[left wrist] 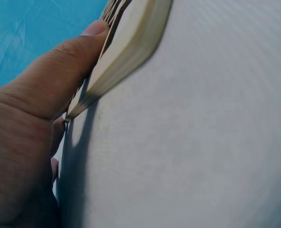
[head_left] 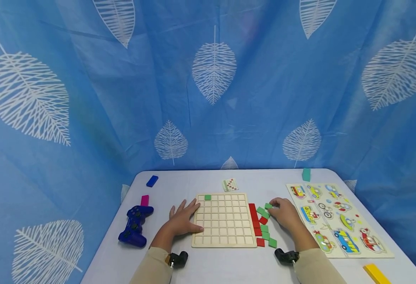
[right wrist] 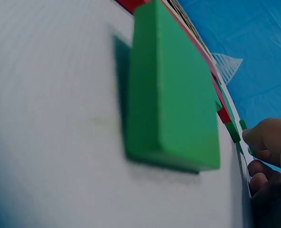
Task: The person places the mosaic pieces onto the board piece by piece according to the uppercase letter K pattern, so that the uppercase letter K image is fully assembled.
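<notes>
A wooden grid board (head_left: 224, 227) lies flat on the table, with one green tile (head_left: 208, 197) in its top row near the left corner. My left hand (head_left: 181, 221) rests against the board's left side, fingers spread and thumb on its edge; the left wrist view shows that thumb (left wrist: 69, 61) close up. To the right of the board, my right hand (head_left: 284, 213) pinches a green tile (head_left: 268, 206) between thumb and fingertips. Around it lie several loose green tiles (head_left: 273, 242) and red tiles (head_left: 260, 242), plus a row of red tiles (head_left: 253, 216) along the board's right edge.
Behind the board lies a small pattern card (head_left: 230, 184). A blue game controller (head_left: 135, 226), a pink block (head_left: 144, 200) and a blue block (head_left: 152, 181) are at left. On the right are a picture puzzle board (head_left: 335, 221), a teal block (head_left: 306, 174) and a yellow block (head_left: 376, 273).
</notes>
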`<state>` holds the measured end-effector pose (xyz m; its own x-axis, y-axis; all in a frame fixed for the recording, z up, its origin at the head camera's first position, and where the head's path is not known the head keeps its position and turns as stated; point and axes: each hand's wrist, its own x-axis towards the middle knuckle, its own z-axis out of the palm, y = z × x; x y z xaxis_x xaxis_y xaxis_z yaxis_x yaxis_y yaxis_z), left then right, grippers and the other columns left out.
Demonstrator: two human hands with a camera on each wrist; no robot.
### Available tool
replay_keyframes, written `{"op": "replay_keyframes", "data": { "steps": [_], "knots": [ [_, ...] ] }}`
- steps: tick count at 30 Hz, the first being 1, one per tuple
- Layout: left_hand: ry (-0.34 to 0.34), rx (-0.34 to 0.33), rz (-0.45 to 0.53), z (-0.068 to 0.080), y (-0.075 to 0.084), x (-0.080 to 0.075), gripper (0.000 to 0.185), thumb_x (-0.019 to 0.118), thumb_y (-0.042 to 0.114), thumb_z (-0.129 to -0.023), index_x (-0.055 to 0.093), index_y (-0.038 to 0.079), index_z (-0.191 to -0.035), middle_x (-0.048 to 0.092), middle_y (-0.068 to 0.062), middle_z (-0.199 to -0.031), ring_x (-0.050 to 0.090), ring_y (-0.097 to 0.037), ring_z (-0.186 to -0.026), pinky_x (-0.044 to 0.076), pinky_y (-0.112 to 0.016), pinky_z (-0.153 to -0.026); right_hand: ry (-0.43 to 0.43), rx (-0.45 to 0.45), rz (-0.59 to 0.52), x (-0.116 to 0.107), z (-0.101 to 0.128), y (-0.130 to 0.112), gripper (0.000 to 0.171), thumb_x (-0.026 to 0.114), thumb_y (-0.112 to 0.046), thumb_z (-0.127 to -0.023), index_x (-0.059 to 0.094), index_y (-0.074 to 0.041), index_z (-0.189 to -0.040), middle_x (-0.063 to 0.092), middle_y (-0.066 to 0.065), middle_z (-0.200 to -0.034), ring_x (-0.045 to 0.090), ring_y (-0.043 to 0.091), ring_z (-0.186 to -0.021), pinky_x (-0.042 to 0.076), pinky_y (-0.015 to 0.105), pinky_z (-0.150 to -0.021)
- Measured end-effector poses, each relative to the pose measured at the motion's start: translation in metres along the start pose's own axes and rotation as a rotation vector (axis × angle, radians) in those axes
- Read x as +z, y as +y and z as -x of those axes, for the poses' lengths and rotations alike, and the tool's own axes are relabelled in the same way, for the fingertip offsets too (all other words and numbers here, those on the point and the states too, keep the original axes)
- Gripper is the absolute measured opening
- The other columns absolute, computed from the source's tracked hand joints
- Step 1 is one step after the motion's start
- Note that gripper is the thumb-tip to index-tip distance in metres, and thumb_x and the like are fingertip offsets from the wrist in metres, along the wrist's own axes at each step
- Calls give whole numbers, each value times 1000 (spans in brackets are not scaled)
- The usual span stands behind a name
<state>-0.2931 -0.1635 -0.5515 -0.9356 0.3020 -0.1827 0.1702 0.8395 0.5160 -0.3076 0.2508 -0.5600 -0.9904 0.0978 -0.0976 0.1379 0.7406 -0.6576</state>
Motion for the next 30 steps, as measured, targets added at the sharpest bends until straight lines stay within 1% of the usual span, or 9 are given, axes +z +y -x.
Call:
{"op": "replay_keyframes", "data": {
  "steps": [4, 7, 11, 13, 19, 21, 27, 30],
  "knots": [
    [-1, -8, -5, 0, -1, 1, 106, 85, 64, -76, 40, 25, -163, 23, 0, -175, 6, -38, -163, -6, -70, -124, 35, -25, -38, 2, 0, -4, 34, 71, -19, -95, 67, -1, -123, 68, 16, -116, 60, 31, -105, 52, 53, -94],
    [7, -2, -9, -1, -1, 1, 106, 85, 64, -76, 41, 23, -163, 24, -1, -175, 7, -39, -163, -6, -70, -124, 55, -29, -73, 4, 1, -9, 34, 71, -20, -96, 67, -2, -124, 67, 14, -114, 60, 29, -103, 53, 47, -88],
    [8, 1, -8, -1, 0, 2, 106, 85, 64, -76, 41, 22, -162, 25, -2, -175, 7, -39, -162, -6, -70, -124, 74, -13, -100, 11, 3, -20, 34, 70, -22, -96, 66, -5, -125, 65, 12, -115, 59, 27, -102, 52, 39, -84],
    [-1, -4, -3, 0, 0, 1, 106, 85, 64, -76, 40, 23, -163, 23, -1, -175, 5, -39, -163, -7, -70, -124, 77, -8, -110, 15, 3, -28, 34, 70, -23, -96, 66, -6, -126, 65, 10, -116, 59, 26, -102, 54, 37, -84],
    [-10, -10, -8, 1, 0, -1, 106, 85, 64, -76, 39, 25, -163, 22, 1, -175, 5, -38, -163, -7, -69, -124, 62, -24, -151, 29, 4, -56, 34, 71, -23, -96, 67, -9, -127, 65, 8, -118, 61, 24, -101, 56, 36, -82],
    [-7, -7, -7, 1, -1, -2, 106, 85, 64, -76, 40, 25, -163, 23, 2, -175, 5, -37, -163, -6, -69, -124, 62, -50, -156, 35, 4, -64, 32, 72, -22, -96, 68, -9, -125, 65, 8, -116, 62, 23, -99, 56, 36, -81],
    [-3, -6, 3, 1, 1, 0, 106, 86, 63, -76, 40, 25, -163, 23, 1, -175, 6, -38, -163, -5, -71, -124, 43, -138, -195, 54, 8, -87, 32, 73, -20, -96, 69, -7, -125, 66, 6, -111, 62, 20, -94, 54, 33, -71],
    [-2, -8, -1, 0, 1, 0, 106, 86, 63, -76, 40, 25, -163, 23, 1, -175, 6, -38, -163, -6, -71, -124, 26, -158, -213, 62, 10, -98, 31, 74, -19, -96, 69, -8, -124, 65, 5, -111, 61, 20, -94, 52, 33, -71]
  ]
}}
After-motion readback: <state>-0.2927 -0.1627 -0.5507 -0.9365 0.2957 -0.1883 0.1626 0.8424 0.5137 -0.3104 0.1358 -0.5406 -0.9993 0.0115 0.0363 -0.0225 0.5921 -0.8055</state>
